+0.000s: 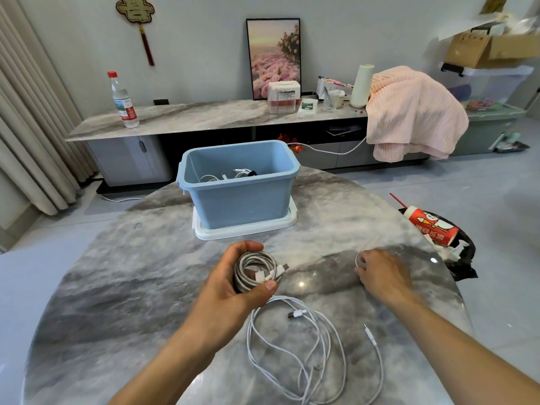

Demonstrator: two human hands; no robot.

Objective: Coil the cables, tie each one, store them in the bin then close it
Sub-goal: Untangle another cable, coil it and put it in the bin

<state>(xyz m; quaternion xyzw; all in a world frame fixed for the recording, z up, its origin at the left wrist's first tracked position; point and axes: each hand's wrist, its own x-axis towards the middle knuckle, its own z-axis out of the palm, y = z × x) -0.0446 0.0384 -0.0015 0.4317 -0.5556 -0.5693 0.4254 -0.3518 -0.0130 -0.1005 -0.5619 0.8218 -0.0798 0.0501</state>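
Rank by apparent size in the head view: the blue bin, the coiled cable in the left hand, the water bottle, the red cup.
1. blue bin
2. coiled cable, though it sits nearest the camera
3. water bottle and red cup look alike; the bottle stands farther off, so unranked.

you face a plain pale grey wall (198,48) with a red-tasselled knot ornament (137,16) hanging on it. below runs a long low grey-marble-topped cabinet (187,115), a black-framed pink flower picture (273,58) leaning on it. beige pleated curtains (26,118) hang at your left; the glossy pale tiled floor (482,182) reflects daylight.
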